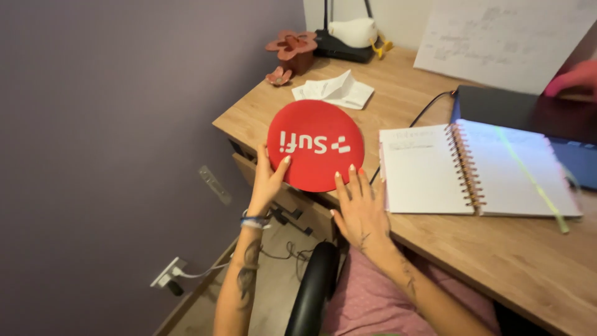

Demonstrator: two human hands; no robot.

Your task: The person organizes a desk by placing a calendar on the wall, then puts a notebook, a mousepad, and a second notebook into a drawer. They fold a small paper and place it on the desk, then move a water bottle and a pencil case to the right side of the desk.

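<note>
Red round mat: flat disc with white lettering, lying on the near left corner of the wooden desk, its left part reaching the desk's edge.

Left hand: at the mat's lower left rim, fingers curled up around the edge, thumb on the top face; grips the mat. Beaded bracelets on the wrist.

Right hand: palm down, fingers spread and straight, fingertips resting on the mat's lower right rim; nothing clasped.

Spiral notebook: lying open just right of the mat, white pages, a pale green ribbon across the right page.

Laptop: dark, behind the notebook; a black cable runs from it towards the mat.

Folded white paper: just behind the mat.

Flower-shaped brown ornament: at the far left of the desk, a smaller flower piece near it.

White duck figure: on a black base by the wall.

Large white sheet: propped behind the laptop.

Another person's hand: at the right edge, over the laptop.

Black chair arm: below the desk.
</note>
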